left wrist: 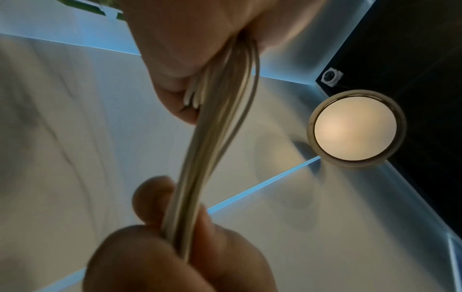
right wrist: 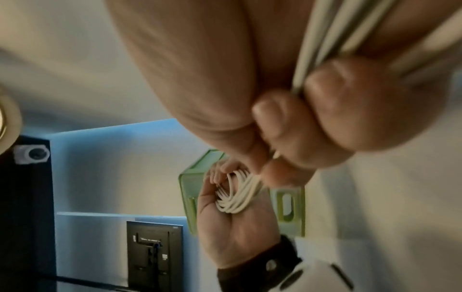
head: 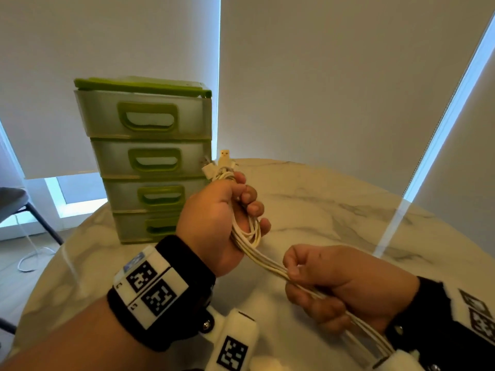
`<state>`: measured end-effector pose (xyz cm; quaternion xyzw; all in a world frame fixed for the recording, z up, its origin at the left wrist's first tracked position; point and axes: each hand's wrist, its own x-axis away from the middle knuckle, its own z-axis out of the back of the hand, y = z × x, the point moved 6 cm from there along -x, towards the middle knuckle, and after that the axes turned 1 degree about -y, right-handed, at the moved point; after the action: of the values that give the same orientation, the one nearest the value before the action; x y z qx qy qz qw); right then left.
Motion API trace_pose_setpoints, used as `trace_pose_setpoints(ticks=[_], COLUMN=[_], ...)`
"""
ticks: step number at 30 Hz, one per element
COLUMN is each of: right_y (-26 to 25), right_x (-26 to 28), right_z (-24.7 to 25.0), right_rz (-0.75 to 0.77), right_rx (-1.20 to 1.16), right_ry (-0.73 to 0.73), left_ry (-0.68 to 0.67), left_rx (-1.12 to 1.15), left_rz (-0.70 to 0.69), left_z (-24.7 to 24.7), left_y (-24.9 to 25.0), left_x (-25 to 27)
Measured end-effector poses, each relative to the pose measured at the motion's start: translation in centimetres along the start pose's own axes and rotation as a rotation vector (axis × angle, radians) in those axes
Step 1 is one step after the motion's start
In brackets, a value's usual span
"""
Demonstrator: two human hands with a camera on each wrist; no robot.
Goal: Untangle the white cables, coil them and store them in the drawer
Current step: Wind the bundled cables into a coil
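Observation:
A bundle of white cables (head: 267, 259) runs between both hands above the marble table. My left hand (head: 227, 210) grips the coiled end, with plugs (head: 224, 159) sticking up above its fingers. My right hand (head: 321, 285) is curled round the straight strands nearer me. In the left wrist view the cables (left wrist: 212, 150) stretch from the left palm down to the right hand's fingers (left wrist: 155, 197). The right wrist view shows the strands (right wrist: 332, 39) passing through the right fist and the coil (right wrist: 237, 195) in the left hand (right wrist: 232, 227). The green drawer unit (head: 150, 159) stands behind, with all drawers closed.
The round marble table (head: 348, 210) spreads to the right of the hands. A chair (head: 16, 204) and a loose white cord on the floor (head: 32, 255) sit at the far left. White blinds hang behind the table.

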<state>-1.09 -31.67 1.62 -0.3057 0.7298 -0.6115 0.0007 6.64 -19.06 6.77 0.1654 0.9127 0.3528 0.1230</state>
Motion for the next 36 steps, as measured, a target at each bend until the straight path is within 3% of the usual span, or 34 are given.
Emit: trace_pose_setpoints(ticks=[6,11,15,18,21,25,28,31,34,36], right_y=[-1.8,-2.2,-3.1,-3.5,-3.2,-2.3,-1.1,-1.3,-3.6,-4.8], right_x=[1.4,1.7,2.0,2.1,2.0,2.4,2.5,1.9,1.9,2.2], right_z=[2.8,2.6,2.7,3.4,3.9,4.5,3.2,2.5,2.7,2.4], right_rz=[0.134,0.178,0.305,0.305,0.22,0.073,-0.055,-0.118,-0.083,-0.084], right_rx=[0.768,0.858,0.841,0.836,0.721,0.204,0.192,0.254,0.391,0.363], right_ry=[0.542,0.571,0.604,0.604,0.503,0.156,-0.032,0.054,0.214,0.232], left_ry=[-0.042,-0.158,-0.279,-0.267,-0.24,-0.152,-0.125,-0.06,0.048,0.091], left_rx=[-0.278,-0.286,-0.392,-0.493,-0.591,-0.663,-0.737,-0.819,-0.905,-0.99], left_rz=[0.284,0.536,0.659,0.561,0.489,0.337,0.26,0.195,0.076,-0.004], left_z=[0.2,-0.3,-0.6,-0.8,-0.6,0.4,0.6,0.9,1.6,1.8], left_y=[-5.0,-8.0,-8.7,-8.6,-7.8,-5.7,-5.2,-4.2,-2.2,-0.9], left_x=[0.9,2.7,3.7,3.6,3.0,1.8,1.7,1.4,0.5,0.3])
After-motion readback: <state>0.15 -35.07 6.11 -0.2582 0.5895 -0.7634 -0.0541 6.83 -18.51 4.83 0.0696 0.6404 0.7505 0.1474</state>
